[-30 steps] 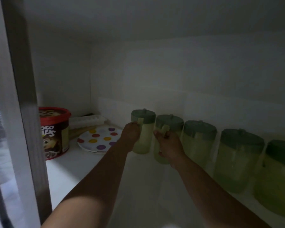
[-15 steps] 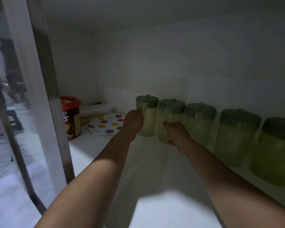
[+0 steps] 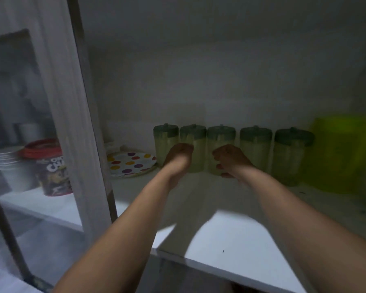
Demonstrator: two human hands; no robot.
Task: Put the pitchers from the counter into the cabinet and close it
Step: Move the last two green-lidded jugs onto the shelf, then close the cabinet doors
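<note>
Dim cabinet interior, white shelf (image 3: 230,235) lit only at its front edge. Five pale green pitchers with dark green lids stand upright in a row along the back wall, from 11 toward 2 o'clock of the frame centre: first pitcher (image 3: 164,142), second pitcher (image 3: 195,144), third pitcher (image 3: 220,142), fourth pitcher (image 3: 255,149), fifth pitcher (image 3: 290,157). The first three stand nearly touching; the fourth and fifth stand a little apart.

Both bare arms reach in from 6 o'clock. Left hand (image 3: 178,157) lies in front of the first and second pitchers, fingers curled; it may be touching the second, though blur hides whether it grips anything. Right hand (image 3: 230,159) is half curled in front of the third pitcher, fingertips (image 3: 219,167) at its lower wall; a firm hold cannot be told.

At 3 o'clock, a bright yellow-green container (image 3: 342,153) (badly blurred). At 9 o'clock of the hands, a polka-dot plate (image 3: 131,163) lies flat. The door frame (image 3: 72,115) stands open at left; through its glass, a red-lidded cereal tub (image 3: 51,170) and stacked white cups (image 3: 11,166).
</note>
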